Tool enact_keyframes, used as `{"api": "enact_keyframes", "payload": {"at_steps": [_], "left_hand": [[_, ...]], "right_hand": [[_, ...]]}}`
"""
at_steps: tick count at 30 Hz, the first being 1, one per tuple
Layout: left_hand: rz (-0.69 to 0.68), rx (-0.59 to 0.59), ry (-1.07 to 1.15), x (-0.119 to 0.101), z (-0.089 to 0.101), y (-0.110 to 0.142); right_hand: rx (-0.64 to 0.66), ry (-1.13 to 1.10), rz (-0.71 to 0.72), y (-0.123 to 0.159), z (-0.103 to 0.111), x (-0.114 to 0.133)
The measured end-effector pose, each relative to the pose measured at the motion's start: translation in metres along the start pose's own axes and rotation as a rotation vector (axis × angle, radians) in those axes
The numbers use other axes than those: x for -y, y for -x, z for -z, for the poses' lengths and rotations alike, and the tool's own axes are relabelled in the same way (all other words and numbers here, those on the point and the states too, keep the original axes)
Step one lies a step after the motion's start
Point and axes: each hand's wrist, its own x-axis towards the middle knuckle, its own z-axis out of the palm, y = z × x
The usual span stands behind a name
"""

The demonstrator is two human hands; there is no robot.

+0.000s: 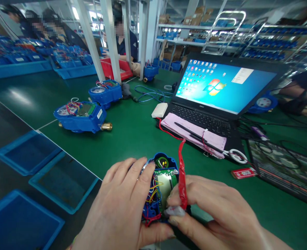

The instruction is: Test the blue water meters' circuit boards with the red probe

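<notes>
My left hand [122,201] is wrapped around the left side of a blue meter housing [151,211], its thumb along the near edge. Inside the open housing sit a green circuit board with a pale display [165,184] and a tangle of yellow, red and blue wires. My right hand [218,208] pinches the greyish-white wrapped end [174,210] of a red-taped cable [181,166] at the board's lower right. Fingers hide whether that end touches the board. The cable runs back to a small white box [159,110] beside the laptop.
A laptop [202,114] bears a pink pad [195,133] and a pen. Two blue meters [83,118] with brass fittings stand at left behind my hands. Blue trays [65,187] lie lower left. A red-white box [244,173] and patterned mat [286,170] are right. Co-workers sit beyond.
</notes>
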Motion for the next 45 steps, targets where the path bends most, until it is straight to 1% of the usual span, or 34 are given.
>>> {"api": "enact_keyframes", "payload": {"at_steps": [3,7,10,13,15,18,21,28,33,41,45], "left_hand": [[-0.016,-0.008,-0.034,0.003,0.0,0.001],[-0.035,0.011,-0.07,0.006,-0.003,0.003],[-0.022,0.009,-0.055,0.006,-0.003,0.004],[-0.008,0.018,-0.004,0.002,-0.002,0.003],[0.015,0.018,0.014,-0.001,-0.001,0.001],[0.033,0.035,0.007,-0.003,-0.001,-0.002],[0.028,0.047,0.001,-0.003,-0.002,-0.003],[0.045,0.048,0.055,-0.001,-0.002,-0.001],[0.045,0.041,0.051,-0.002,-0.002,-0.002],[0.027,0.023,0.052,0.0,-0.004,-0.001],[0.037,0.021,0.064,0.0,-0.004,-0.001]], "right_hand": [[-0.018,-0.019,0.028,-0.002,-0.003,-0.003],[-0.026,-0.024,0.101,-0.004,-0.004,-0.008],[-0.032,-0.036,0.078,-0.003,-0.004,-0.007],[-0.013,-0.009,0.027,-0.003,-0.001,-0.002],[-0.027,0.003,-0.014,-0.004,0.0,0.001],[-0.074,-0.056,-0.077,-0.007,0.001,0.002],[-0.084,-0.105,-0.11,-0.008,0.002,0.0],[-0.047,-0.149,-0.118,-0.006,0.003,-0.001],[-0.02,-0.137,-0.115,-0.005,0.004,-0.001],[-0.045,-0.128,-0.091,-0.004,0.002,-0.004],[-0.029,-0.114,-0.08,-0.005,0.004,-0.003]]}}
